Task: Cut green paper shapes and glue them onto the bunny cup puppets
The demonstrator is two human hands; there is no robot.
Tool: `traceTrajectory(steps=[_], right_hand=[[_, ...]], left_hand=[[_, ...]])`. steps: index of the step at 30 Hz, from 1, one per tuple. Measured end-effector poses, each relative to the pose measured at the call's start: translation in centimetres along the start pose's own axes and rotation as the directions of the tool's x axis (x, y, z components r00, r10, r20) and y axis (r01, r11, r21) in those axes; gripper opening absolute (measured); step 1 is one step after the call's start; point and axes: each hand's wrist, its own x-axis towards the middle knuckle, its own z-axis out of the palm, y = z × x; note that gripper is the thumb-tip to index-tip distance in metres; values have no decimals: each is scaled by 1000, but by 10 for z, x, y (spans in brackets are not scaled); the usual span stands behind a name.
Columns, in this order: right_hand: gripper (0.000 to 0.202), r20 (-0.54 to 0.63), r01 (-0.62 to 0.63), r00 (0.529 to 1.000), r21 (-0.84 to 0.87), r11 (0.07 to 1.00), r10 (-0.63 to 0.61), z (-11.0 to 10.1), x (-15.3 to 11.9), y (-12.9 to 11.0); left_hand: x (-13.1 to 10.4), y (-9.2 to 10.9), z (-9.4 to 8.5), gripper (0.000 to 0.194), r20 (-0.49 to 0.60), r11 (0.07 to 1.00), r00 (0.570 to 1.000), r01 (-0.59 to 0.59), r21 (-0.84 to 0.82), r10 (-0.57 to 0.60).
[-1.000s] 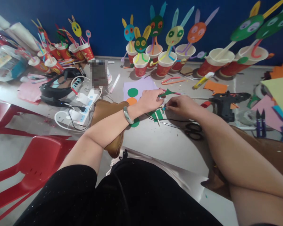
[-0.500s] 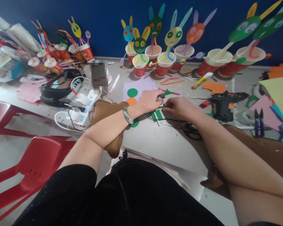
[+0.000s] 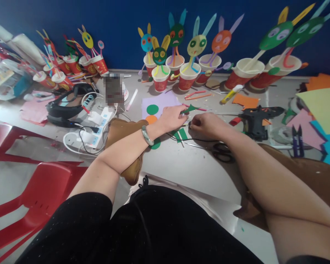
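Observation:
My left hand [image 3: 172,118], a bracelet on its wrist, reaches over the lilac paper [image 3: 167,99], fingers bent together. A pointed green paper piece [image 3: 191,108] sticks out at its fingertips and appears gripped there. My right hand [image 3: 205,123] is close beside it, fingers pinched on something small that I cannot make out. Beneath the hands are a green paper scrap [image 3: 183,134], a thin white stick [image 3: 180,139] and a black cable. Scissors [image 3: 224,153] lie below my right wrist. Near my left hand are a green paper disc [image 3: 152,109] and an orange disc [image 3: 151,120].
Paper cups with paper rabbit figures [image 3: 190,75] line the blue wall. To the right lie a glue gun [image 3: 257,124], a yellow cutter [image 3: 231,94], purple-handled pliers [image 3: 297,141] and coloured paper [image 3: 321,110]. A power strip [image 3: 104,123] and a black headset [image 3: 67,106] are left.
The whole view has shifted slightly. My hands stay close together over the same spot, with the right fingers drawn slightly tighter; the green piece stays at my left fingertips.

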Motion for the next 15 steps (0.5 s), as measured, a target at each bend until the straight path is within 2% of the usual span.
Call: traceTrajectory(steps=[4, 9, 15], right_hand=[[16, -37, 16, 999, 29, 999, -15, -5, 2, 9], [15, -15, -15, 1000, 56, 998, 16, -2, 1, 5], [17, -29, -35, 999, -26, 999, 34, 4, 4, 0]], left_hand=[[0, 0, 0, 10, 6, 1000, 1000, 6, -7, -6], [-1, 3, -2, 11, 8, 1000, 1000, 5, -5, -5], [-1, 3, -2, 9, 7, 1000, 1000, -3, -3, 3]])
